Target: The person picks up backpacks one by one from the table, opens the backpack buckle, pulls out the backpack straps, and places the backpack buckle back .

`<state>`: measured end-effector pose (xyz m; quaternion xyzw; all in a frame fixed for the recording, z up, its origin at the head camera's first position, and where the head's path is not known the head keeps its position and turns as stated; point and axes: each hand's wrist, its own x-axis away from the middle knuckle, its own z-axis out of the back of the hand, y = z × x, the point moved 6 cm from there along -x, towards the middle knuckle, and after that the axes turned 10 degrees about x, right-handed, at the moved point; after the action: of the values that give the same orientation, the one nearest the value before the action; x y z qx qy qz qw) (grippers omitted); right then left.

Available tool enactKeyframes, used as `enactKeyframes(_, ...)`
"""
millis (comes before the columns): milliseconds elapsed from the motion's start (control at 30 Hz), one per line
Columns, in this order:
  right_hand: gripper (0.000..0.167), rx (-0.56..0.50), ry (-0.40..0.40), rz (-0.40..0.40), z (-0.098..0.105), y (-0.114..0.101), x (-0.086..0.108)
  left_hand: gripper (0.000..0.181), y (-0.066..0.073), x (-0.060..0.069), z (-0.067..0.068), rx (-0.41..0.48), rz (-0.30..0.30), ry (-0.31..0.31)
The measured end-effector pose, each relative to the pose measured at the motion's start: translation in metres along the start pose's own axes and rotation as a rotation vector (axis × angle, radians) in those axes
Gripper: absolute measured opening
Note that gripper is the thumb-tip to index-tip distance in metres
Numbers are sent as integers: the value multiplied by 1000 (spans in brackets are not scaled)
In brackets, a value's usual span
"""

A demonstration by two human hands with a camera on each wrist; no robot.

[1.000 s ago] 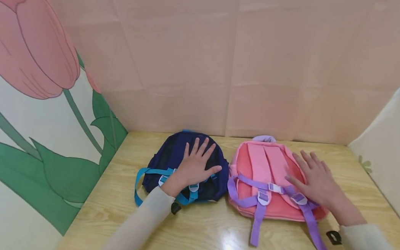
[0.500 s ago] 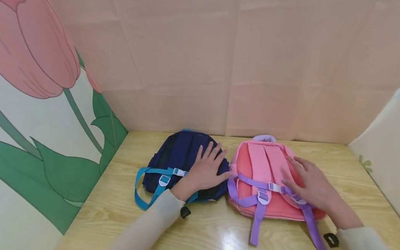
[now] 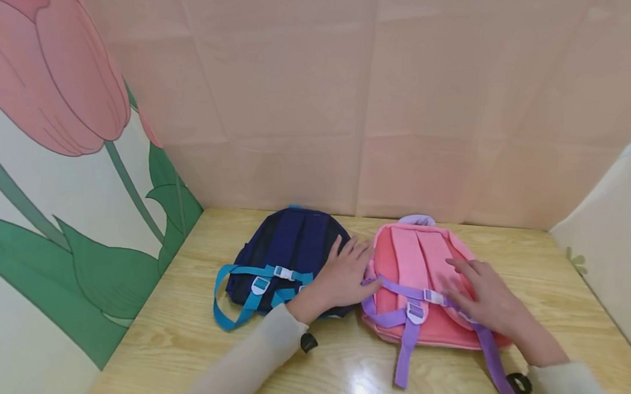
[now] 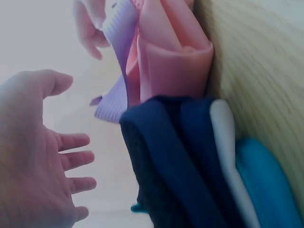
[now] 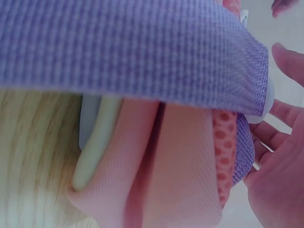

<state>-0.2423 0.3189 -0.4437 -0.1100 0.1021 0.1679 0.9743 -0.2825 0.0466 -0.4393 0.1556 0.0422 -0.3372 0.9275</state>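
Two small backpacks lie side by side on a wooden table, straps facing up. The navy backpack (image 3: 291, 238) on the left has bright blue straps (image 3: 246, 269) with white buckles. The pink backpack (image 3: 398, 256) on the right has purple straps (image 3: 406, 347). Over the navy one's right edge is my left hand (image 3: 340, 277), fingers spread; the left wrist view shows a gap between that hand and the fabric. My right hand (image 3: 488, 298) is over the right side of the pink one, fingers relaxed. In the right wrist view its fingers are close to a strap buckle; contact cannot be told.
The wooden table (image 3: 176, 345) ends at a pink backdrop (image 3: 300, 99). A panel with a painted tulip (image 3: 68, 73) stands on the left, a pale panel (image 3: 622, 240) on the right. One long purple strap trails toward the table's front.
My left hand has moved right, from the middle of the navy backpack to its right edge. My right hand has shifted slightly left and lower. Both backpacks look unmoved.
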Motion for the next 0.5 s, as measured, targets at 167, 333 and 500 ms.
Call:
enactKeyframes(167, 61, -28, 35, 45, -2, -5, 0, 68, 10, -4, -3, -1, -28, 14)
enactKeyframes(333, 55, -17, 53, 70, -3, -9, 1, 63, 21, -8, -5, 10, -39, -4)
enactKeyframes(500, 49, -19, 60, 94, -4, -13, 2, 61, 33, -13, -8, 19, -57, -29)
